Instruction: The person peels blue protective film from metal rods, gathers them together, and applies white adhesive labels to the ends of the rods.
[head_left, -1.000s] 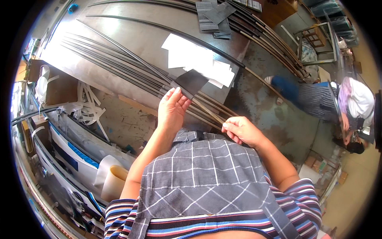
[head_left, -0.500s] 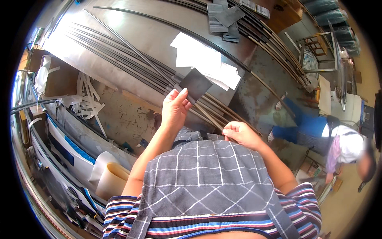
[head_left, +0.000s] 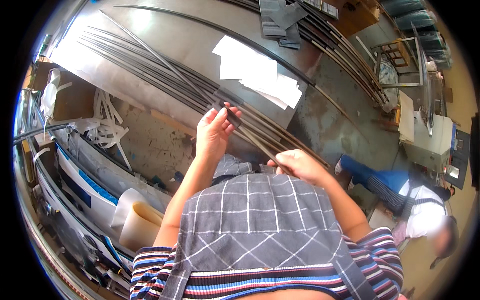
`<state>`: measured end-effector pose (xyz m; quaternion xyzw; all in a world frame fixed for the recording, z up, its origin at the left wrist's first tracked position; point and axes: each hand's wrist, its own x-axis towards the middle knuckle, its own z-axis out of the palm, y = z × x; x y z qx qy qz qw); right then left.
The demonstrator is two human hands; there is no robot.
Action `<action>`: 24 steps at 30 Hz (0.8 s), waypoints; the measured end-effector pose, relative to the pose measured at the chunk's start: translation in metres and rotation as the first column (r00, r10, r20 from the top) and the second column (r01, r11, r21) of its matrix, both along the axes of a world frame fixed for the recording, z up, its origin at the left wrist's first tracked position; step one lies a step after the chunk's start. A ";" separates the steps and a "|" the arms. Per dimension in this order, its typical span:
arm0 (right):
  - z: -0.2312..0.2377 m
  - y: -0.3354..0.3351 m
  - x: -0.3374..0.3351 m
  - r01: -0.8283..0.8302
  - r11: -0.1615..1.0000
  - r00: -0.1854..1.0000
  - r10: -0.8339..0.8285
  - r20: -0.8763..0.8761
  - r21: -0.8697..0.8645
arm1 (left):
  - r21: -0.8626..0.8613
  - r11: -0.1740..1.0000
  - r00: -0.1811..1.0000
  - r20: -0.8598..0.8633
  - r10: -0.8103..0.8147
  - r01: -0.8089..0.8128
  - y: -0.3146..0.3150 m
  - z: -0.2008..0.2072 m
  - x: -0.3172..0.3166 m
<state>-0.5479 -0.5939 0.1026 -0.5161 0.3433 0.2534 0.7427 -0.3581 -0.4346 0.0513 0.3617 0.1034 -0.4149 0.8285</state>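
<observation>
A long, thin dark rod slants across in front of me, its far part reaching up over the table. My left hand pinches a small black sheet, which now looks wrapped around the rod like a short sleeve. Lower down and to the right, my right hand is closed around the rod near its close end. Just beyond my hands lies a row of similar rods on the metal table. White paper sheets rest beside these rods.
More black sheets and a bundle of long rods lie at the far right. A co-worker in blue trousers bends over at the right. White strips and a rolled sheet are on the left.
The black sheet was flat and square beside the rod; now it is curled into a narrow dark sleeve around it. My right hand shifted slightly left. The co-worker moved.
</observation>
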 end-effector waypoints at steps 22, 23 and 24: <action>0.001 -0.024 0.022 0.008 1.000 1.000 -0.008 0.022 -0.015 | -0.005 1.000 0.999 0.027 0.023 -0.023 -0.029 -0.027 0.018; 0.000 -0.030 0.023 0.002 0.996 1.000 -0.004 0.024 0.086 | -0.102 0.995 1.000 0.001 -0.005 0.005 -0.026 -0.031 0.020; -0.001 -0.035 0.022 0.026 0.956 1.000 -0.025 -0.008 0.292 | -0.198 0.980 0.999 -0.021 -0.036 0.031 -0.021 -0.033 0.022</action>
